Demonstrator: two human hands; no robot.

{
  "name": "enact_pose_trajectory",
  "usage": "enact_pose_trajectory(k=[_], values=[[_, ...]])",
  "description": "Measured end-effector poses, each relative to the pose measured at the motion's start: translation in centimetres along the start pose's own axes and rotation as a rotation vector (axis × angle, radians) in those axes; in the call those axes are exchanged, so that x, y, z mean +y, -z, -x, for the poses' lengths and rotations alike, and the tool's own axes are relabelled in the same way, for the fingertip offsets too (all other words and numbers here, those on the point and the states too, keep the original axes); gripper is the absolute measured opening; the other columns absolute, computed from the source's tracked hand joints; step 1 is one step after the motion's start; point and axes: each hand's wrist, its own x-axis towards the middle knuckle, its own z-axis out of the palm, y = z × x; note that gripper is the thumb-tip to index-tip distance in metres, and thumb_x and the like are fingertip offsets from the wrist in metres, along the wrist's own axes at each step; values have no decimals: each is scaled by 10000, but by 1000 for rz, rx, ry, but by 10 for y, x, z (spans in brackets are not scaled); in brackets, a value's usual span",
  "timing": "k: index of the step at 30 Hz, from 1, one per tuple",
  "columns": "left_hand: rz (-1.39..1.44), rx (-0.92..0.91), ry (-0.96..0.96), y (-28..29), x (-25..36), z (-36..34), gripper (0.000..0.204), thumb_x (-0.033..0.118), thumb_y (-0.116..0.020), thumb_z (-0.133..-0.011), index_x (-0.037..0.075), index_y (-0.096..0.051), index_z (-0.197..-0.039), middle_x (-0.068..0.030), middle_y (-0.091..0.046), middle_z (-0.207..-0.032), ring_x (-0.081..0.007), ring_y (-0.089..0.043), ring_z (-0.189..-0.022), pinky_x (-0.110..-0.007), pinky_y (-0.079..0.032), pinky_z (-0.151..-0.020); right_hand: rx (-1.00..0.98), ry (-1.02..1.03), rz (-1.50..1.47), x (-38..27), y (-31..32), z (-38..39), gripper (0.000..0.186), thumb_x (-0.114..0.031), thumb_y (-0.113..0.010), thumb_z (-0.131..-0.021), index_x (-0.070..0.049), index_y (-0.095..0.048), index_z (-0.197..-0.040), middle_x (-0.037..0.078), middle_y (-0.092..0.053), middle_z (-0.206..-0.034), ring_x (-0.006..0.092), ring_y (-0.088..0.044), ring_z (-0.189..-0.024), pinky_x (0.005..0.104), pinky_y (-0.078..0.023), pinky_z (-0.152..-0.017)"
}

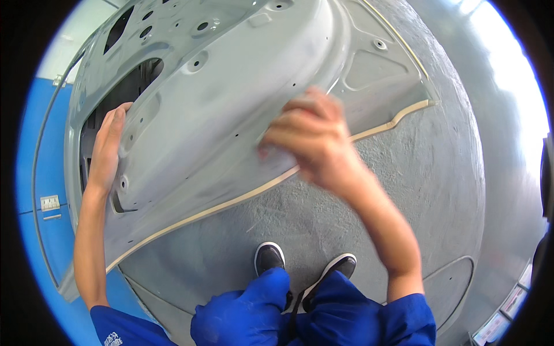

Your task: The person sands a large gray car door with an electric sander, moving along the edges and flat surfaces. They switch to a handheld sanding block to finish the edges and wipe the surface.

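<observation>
A grey car door panel (pixel 213 135) lies tilted before me, with a cream strip (pixel 231 203) along its near edge. My left hand (pixel 107 151) grips the panel at the rim of a dark opening on its left side; the fingertips curl over the edge. Above the panel's lower middle, close to the cream strip, is my right hand (pixel 309 135), blurred by motion. Its fingers are bent and drawn together. Whether anything small sits between them is hidden, and contact with the panel cannot be made out.
Several round holes and cut-outs dot the panel's far part. Grey floor (pixel 277 213) lies below, with my dark shoes (pixel 269 256) near the panel's edge. Blue panelling (pixel 49 167) with a white fitting stands at the left. A thin curved line (pixel 472 265) runs along the right floor.
</observation>
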Motion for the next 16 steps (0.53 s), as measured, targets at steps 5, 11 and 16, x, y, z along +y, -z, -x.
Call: enact_pose_trajectory(k=[5, 11, 16], values=[[63, -10, 37, -1, 0, 4, 706, 619, -409, -1056, 7, -587, -1359, -93, -586, -1304, -186, -512, -1268, -317, -312, -1140, -160, -168, 59, 65, 47, -2, 365, 126, -629, -683, -111, -758, -930, 20, -725, -898, 241, -690, -1013, 440, -439, -1092], [50, 11, -42, 9, -26, 0, 633, 525, -381, -1099, -8, -571, -1383, -88, -585, -1350, -170, -519, -1265, -303, -328, -1138, -295, -72, -95, 84, 52, -16, 268, 51, -652, -714, -135, -734, -888, -8, -699, -970, 225, -619, -1140, 431, -419, -1109], [17, 18, -46, 10, -29, -9, 692, 586, -400, -1069, 2, -554, -1406, -96, -548, -1407, -175, -477, -1333, -337, -295, -1174, -344, 67, 62, 57, 42, -23, 244, 28, -666, -762, -129, -740, -933, 54, -722, -1091, 229, -602, -1215, 386, -411, -1128]])
